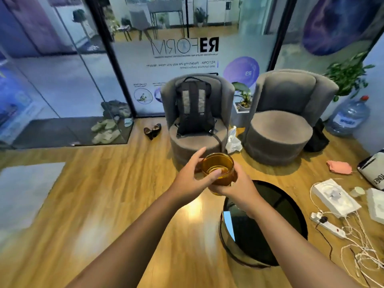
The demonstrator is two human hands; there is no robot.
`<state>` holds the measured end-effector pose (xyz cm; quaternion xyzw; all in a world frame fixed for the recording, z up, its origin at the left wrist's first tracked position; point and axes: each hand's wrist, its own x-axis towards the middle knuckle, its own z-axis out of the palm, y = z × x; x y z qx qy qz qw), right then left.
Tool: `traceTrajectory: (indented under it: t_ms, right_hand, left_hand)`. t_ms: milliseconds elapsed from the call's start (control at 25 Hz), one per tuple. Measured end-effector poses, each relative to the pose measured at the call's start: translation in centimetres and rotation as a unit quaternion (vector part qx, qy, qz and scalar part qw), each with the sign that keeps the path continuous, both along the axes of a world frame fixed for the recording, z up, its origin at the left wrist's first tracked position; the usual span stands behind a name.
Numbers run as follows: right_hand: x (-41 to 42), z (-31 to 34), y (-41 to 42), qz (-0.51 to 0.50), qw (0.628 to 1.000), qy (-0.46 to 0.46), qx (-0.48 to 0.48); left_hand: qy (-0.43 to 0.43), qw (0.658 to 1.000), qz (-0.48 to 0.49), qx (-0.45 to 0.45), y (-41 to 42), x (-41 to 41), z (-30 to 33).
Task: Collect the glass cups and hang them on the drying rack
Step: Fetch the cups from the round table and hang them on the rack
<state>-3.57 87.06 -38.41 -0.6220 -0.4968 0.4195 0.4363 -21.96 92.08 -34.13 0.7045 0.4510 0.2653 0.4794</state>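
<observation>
Cradling an amber glass cup (pixel 218 170), left hand (pixel 192 179) and right hand (pixel 236 187) meet, arms outstretched.

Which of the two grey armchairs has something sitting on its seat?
The left armchair, behind the amber glass cup: a black backpack stands on its seat. The right armchair has a bare seat.

I can't see the bottom of the glass cup (pixel 217 171); my right hand (pixel 234 187) covers it. The white bag (pixel 373 170) is cut off at the right edge.
</observation>
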Motion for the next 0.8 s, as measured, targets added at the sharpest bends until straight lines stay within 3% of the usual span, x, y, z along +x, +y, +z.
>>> traceTrajectory:
  t_ms: [160,320,520,800]
  right_hand:
    - [-5.7,3.7,0.8,0.069,0.997,-0.009,0.023]
    - [-11.0,8.2,2.6,0.186,0.981,0.006,0.047]
    - [-19.2,12.1,2.3,0.327,0.941,0.034,0.085]
    - [-34.0,15.7,-6.6,0.532,0.840,0.044,0.099]
  left_hand:
    - [0.013,0.996,0.093,-0.003,-2.5,-8.6,3.3]
    - [0.068,0.968,0.231,0.073,-6.2,-15.7,7.0]
    - [0.105,0.913,0.382,0.094,-13.7,-22.9,9.1]
    - [0.145,0.789,0.591,0.086,-31.8,-32.9,12.1]
